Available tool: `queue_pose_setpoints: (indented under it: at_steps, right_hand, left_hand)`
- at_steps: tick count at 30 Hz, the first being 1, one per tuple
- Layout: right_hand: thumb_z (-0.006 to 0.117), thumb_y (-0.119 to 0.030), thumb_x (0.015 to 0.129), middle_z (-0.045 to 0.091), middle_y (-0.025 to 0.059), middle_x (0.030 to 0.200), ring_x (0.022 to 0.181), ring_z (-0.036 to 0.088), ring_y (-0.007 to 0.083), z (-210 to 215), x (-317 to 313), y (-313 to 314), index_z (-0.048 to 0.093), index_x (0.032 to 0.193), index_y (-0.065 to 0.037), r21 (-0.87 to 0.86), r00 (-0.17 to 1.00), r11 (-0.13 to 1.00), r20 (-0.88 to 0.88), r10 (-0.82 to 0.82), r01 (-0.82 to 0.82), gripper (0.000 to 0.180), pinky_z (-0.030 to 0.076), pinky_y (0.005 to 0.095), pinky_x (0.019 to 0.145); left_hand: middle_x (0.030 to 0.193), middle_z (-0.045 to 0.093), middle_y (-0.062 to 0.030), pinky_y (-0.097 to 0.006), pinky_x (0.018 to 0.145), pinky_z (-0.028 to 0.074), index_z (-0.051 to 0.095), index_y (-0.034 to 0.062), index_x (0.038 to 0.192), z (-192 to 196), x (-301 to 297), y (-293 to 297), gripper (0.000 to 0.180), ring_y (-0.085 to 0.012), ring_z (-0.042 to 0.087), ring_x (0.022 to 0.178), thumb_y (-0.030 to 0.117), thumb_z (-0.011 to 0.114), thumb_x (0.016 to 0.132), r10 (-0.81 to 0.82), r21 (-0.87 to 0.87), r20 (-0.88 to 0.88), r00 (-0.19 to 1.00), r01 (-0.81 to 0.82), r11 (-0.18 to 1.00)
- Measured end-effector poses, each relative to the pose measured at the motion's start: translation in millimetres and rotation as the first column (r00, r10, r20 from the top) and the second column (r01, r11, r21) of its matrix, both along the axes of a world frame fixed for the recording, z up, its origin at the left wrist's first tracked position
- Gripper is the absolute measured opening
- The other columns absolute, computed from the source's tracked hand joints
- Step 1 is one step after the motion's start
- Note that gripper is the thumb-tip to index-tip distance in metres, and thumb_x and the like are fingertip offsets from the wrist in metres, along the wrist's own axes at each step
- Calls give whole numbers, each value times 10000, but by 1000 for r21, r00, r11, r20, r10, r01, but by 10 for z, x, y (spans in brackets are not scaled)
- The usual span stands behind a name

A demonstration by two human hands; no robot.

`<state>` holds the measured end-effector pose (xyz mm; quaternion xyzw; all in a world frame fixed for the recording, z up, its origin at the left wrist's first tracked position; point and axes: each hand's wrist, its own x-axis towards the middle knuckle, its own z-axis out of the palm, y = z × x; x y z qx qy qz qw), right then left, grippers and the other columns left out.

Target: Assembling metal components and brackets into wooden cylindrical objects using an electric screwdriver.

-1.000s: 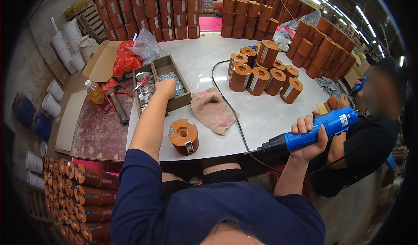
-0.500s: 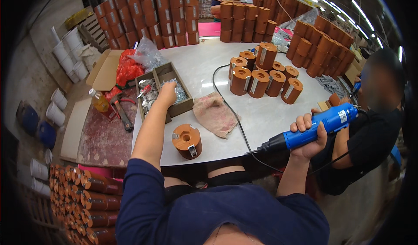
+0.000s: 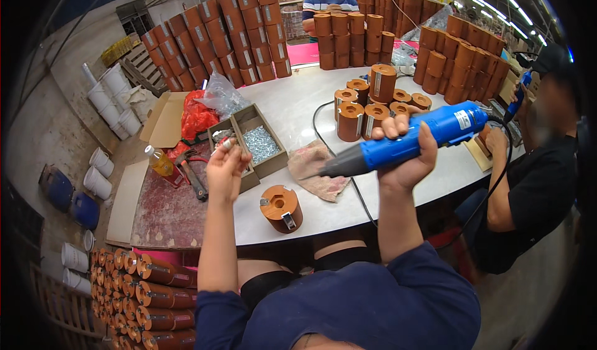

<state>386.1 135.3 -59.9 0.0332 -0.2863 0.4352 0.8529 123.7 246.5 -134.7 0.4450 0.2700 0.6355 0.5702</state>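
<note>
My right hand (image 3: 404,148) is wrapped round a blue electric screwdriver (image 3: 429,137), raised over the table with its dark tip pointing left across the pink rag (image 3: 317,172). My left hand (image 3: 228,171) is lifted in front of the divided wooden box (image 3: 273,163), fingers pinched together; whatever small thing they hold cannot be made out. Silvery screws (image 3: 260,142) fill the box's right compartment, while my left hand partly hides the other one. Below the box a brown cylindrical block (image 3: 281,208) stands upright, with a hexagonal recess on top and metal plates on it.
Several similar brown cylinders (image 3: 351,121) stand at the table's middle right, with tall stacks (image 3: 242,32) behind. A black cord crosses the table. A hammer (image 3: 194,179) and bottle (image 3: 163,163) lie left. A co-worker (image 3: 528,157) sits at the right with another screwdriver.
My left hand has come out of the screw compartment and back towards me, fingers pinched. My right hand has moved the screwdriver up and left, its tip now over the rag.
</note>
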Motion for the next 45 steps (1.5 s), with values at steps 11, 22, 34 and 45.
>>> queue_pose_setpoints:
  at_steps: [11,22,34,45]
  right_hand:
    - [509,-128,766,483,98,728,668,505,205,-51,-691,157,297,1122,-41,196,972,969,210,106,-148,423,455,377,657]
    - [480,-156,722,458,81,682,624,502,209,-113,-544,-29,312,1115,-45,58,943,997,332,24,-45,442,453,374,651]
    - [556,-122,727,482,89,682,629,506,194,-69,-370,-154,309,1107,-55,48,954,997,296,49,-66,458,443,360,660]
    - [520,-20,737,511,107,745,673,542,191,-96,-438,-162,279,1123,-34,157,951,977,295,92,-143,455,450,348,679]
  left_hand:
    - [870,569,-112,-332,764,509,458,-5,1005,-167,64,-1167,235,-170,593,756,-20,543,786,-136,-115,312,940,179,977]
    - [840,583,-84,-296,620,530,483,24,963,-219,286,-1139,158,-169,600,667,32,532,812,-116,-232,223,968,169,958]
    - [717,549,-57,-289,667,529,478,44,918,-237,459,-1198,121,-107,548,609,94,539,827,-152,-189,227,962,197,962]
    - [733,547,-67,-277,649,520,475,36,898,-227,346,-1262,91,-111,547,608,86,522,838,-106,-215,200,974,149,965]
